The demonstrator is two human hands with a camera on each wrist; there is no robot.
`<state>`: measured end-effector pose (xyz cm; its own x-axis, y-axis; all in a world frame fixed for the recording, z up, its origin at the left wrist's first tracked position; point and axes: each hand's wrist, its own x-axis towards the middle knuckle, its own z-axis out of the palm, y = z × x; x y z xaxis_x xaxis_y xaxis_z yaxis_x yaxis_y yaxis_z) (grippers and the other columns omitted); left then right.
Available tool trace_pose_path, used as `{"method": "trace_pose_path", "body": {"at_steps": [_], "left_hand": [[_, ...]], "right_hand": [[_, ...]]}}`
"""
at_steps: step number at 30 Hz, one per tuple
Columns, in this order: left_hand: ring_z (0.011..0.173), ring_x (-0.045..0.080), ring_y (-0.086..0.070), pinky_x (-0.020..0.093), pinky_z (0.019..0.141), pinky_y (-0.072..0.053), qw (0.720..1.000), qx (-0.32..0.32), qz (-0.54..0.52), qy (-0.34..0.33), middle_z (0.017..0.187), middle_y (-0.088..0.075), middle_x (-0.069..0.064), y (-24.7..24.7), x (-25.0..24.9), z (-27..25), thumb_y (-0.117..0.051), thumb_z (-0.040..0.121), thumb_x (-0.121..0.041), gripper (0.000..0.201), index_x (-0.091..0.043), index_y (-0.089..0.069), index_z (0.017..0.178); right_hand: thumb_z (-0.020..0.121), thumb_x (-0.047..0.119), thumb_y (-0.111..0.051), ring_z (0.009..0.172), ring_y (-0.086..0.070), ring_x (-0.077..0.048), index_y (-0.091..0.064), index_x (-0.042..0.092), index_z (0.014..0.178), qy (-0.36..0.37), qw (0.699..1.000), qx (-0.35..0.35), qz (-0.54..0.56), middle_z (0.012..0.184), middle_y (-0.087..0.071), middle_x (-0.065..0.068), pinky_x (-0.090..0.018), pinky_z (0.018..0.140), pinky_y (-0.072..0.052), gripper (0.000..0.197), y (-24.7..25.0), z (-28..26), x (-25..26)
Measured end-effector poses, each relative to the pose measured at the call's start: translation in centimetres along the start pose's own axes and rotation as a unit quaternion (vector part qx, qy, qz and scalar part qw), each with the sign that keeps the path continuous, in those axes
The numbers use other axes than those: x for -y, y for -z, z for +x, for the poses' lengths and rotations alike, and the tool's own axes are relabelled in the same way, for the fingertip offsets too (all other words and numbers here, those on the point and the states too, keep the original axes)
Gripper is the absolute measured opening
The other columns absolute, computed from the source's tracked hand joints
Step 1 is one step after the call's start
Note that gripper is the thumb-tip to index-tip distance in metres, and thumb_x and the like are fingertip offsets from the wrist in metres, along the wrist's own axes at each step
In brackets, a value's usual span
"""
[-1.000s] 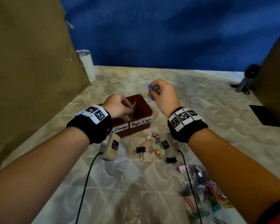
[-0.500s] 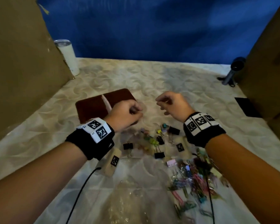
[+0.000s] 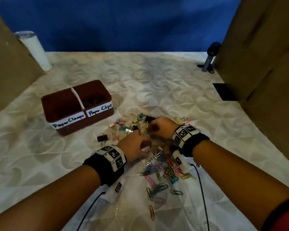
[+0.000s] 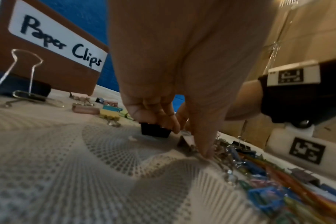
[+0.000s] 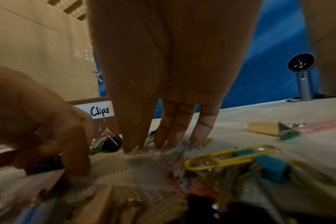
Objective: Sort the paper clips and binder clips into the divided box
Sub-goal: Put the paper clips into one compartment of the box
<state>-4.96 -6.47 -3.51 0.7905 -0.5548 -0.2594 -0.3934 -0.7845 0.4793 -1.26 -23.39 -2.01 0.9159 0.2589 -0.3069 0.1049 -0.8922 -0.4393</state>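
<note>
The brown divided box [image 3: 83, 125] stands at the left, labelled "Paper Clamps" and "Paper Clips" [image 4: 67, 71]; dark clips lie in its right compartment. Small coloured binder clips [image 3: 123, 127] and a heap of coloured paper clips [image 3: 162, 172] lie on the cloth to its right. Both hands are down in this pile. My left hand [image 3: 145, 147] curls its fingers round a black binder clip [image 4: 155, 131], and its thumb touches the cloth. Just behind it, my right hand [image 3: 153, 129] points straight fingers [image 5: 163, 136] down onto silver clip wires [image 5: 142, 148].
Cardboard walls [image 3: 12, 67] close in both sides. A white tumbler [image 3: 35, 50] stands at the back left, a small grey fan [image 3: 210, 59] at the back right, with a black flat pad [image 3: 223, 91] nearer. A clear plastic bag [image 3: 123, 212] lies near me. A larger black binder clip [image 3: 101, 138] sits left of the pile.
A second ago both hands were raised by the box, holding clips. They have since come down and toward me onto the pile, and the left hand has taken a black binder clip.
</note>
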Motion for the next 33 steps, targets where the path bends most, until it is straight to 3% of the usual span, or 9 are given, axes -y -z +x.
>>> {"method": "trace_pose_path", "body": {"at_steps": [4, 7, 10, 12, 14, 20, 25, 29, 33], "left_hand": [[0.097, 0.020, -0.051, 0.033, 0.083, -0.046, 0.998, -0.032, 0.021, 0.042, 0.105, -0.047, 0.001, 0.2, 1.2, 0.3, -0.071, 0.074, -0.038, 0.038, -0.027, -0.059, 0.109], [0.104, 0.023, -0.051, 0.038, 0.089, -0.047, 0.993, -0.090, 0.013, 0.076, 0.111, -0.049, 0.005, 0.8, 2.6, -0.1, -0.066, 0.079, -0.037, 0.041, -0.026, -0.056, 0.117], [0.095, 0.020, -0.053, 0.034, 0.082, -0.047, 0.990, -0.128, -0.026, 0.045, 0.104, -0.051, 0.004, 1.3, 2.3, -1.0, -0.068, 0.078, -0.035, 0.035, -0.023, -0.057, 0.109], [0.078, 0.008, -0.053, 0.017, 0.068, -0.044, 0.993, -0.099, -0.067, -0.006, 0.087, -0.053, -0.007, 1.5, 0.9, -1.9, -0.073, 0.075, -0.033, 0.022, -0.025, -0.059, 0.090], [0.071, 0.003, -0.050, 0.009, 0.060, -0.040, 0.996, -0.025, -0.082, -0.030, 0.080, -0.051, -0.014, 0.9, -0.6, -2.5, -0.077, 0.071, -0.035, 0.023, -0.029, -0.059, 0.084], [0.090, 0.015, -0.046, 0.019, 0.071, -0.039, 0.997, 0.079, 0.010, -0.016, 0.104, -0.044, -0.001, -2.3, -1.9, -2.4, -0.082, 0.060, -0.044, 0.062, -0.016, -0.055, 0.108], [0.076, 0.008, -0.053, 0.011, 0.064, -0.040, 0.993, 0.093, -0.069, -0.026, 0.092, -0.062, 0.001, -2.0, -2.1, -1.9, -0.080, 0.070, -0.026, 0.033, -0.010, -0.065, 0.094], [0.068, 0.005, -0.055, 0.014, 0.065, -0.043, 0.992, 0.091, -0.077, -0.033, 0.092, -0.069, 0.009, -1.6, -1.9, -1.8, -0.077, 0.073, -0.021, 0.020, -0.009, -0.068, 0.087], [0.080, 0.012, -0.061, 0.022, 0.073, -0.048, 0.995, 0.069, -0.049, -0.047, 0.095, -0.068, 0.007, -1.3, -2.0, -2.1, -0.073, 0.077, -0.020, 0.016, -0.010, -0.069, 0.090]], "right_hand": [[0.073, 0.022, -0.076, 0.097, -0.062, -0.026, -0.069, 0.016, 0.093, -0.009, 0.999, 0.028, -0.023, 0.105, -0.067, -0.007, -0.030, 0.084, -0.050, 0.023, -0.1, 1.2, 0.6], [0.076, 0.014, -0.073, 0.096, -0.063, -0.026, -0.070, 0.008, 0.093, 0.002, 1.000, 0.020, -0.019, 0.102, -0.070, -0.012, -0.022, 0.074, -0.040, 0.018, -0.3, 1.7, 0.7], [0.077, 0.011, -0.071, 0.096, -0.063, -0.025, -0.071, 0.007, 0.093, 0.017, 1.000, 0.016, -0.005, 0.101, -0.070, -0.012, -0.019, 0.072, -0.037, 0.016, -0.5, 1.7, 0.6], [0.076, 0.011, -0.071, 0.097, -0.063, -0.024, -0.069, 0.009, 0.094, 0.026, 0.999, 0.027, -0.009, 0.103, -0.070, -0.011, -0.022, 0.074, -0.041, 0.018, -0.5, 1.4, 0.4], [0.078, 0.013, -0.071, 0.096, -0.063, -0.024, -0.069, 0.010, 0.096, 0.029, 0.999, 0.025, -0.005, 0.102, -0.069, -0.010, -0.026, 0.079, -0.046, 0.019, -0.1, 1.1, -0.5], [0.083, 0.013, -0.065, 0.093, -0.063, -0.023, -0.071, 0.014, 0.085, -0.035, 0.993, -0.110, 0.028, 0.097, -0.067, -0.006, -0.030, 0.082, -0.048, 0.006, 2.4, -0.3, -4.9], [0.076, 0.013, -0.072, 0.089, -0.064, -0.025, -0.074, 0.012, 0.082, -0.066, 0.996, -0.059, 0.006, 0.088, -0.064, -0.005, -0.026, 0.074, -0.046, 0.006, 1.7, -0.4, -4.8], [0.074, 0.004, -0.073, 0.076, -0.066, -0.021, -0.075, 0.008, 0.082, -0.061, 0.996, -0.061, 0.030, 0.090, -0.072, -0.009, -0.021, 0.070, -0.045, 0.009, 1.7, -0.1, -4.4], [0.075, 0.009, -0.075, 0.075, -0.058, -0.013, -0.072, 0.008, 0.090, -0.032, 0.996, -0.062, 0.061, 0.085, -0.065, -0.002, -0.019, 0.064, -0.044, 0.015, 1.7, -0.2, -4.9]]}}
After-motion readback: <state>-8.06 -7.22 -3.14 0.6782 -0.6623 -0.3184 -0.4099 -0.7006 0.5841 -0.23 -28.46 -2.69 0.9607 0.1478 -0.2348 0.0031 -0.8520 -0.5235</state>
